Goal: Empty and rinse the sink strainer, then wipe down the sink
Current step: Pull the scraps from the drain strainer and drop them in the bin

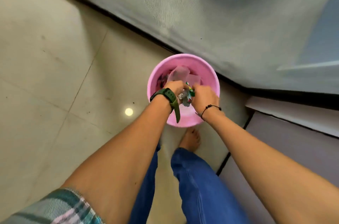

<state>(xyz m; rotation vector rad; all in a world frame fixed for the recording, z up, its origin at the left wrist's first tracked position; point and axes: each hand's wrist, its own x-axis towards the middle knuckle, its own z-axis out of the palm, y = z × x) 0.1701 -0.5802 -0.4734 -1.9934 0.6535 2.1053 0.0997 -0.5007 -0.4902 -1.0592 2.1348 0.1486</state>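
Currently looking straight down at a tiled floor (55, 77), person standing over a pink bucket (211, 75).

At 7 o'clock: plaid sleeve (60, 207) at the frame's lower left corner, bare left forearm running up toward centre. A round light reflection (129, 112) sits on the tile at about 9 o'clock of the bucket, apart from it.

Left wrist carries a dark green watch (166, 95), strap tail hanging loose. Left hand (174, 87) is over the bucket's mouth, fingers curled shut on a small clump of crumpled scraps (186, 96), silvery with green bits. Blurred; can't tell whether the sink strainer is inside that clump or what exactly it is.

Right hand (203, 97) is just beside the left, at 3 o'clock of the clump, fingers also closed on it. Both hands grip the same bundle, above the bucket interior. Thin black cord bracelet (211, 109) on the right wrist.

Inside the bucket, at 12 o'clock of the hands: translucent plastic pieces (180, 74) and some dark waste on the left side.

Below the bucket at 6 o'clock: a bare foot (190, 139) and blue jeans (198, 187).

From 12 to 3 o'clock: a grey mesh-like panel (183, 12) with a dark bottom edge runs diagonally, touching or just behind the bucket. Sink not in view.
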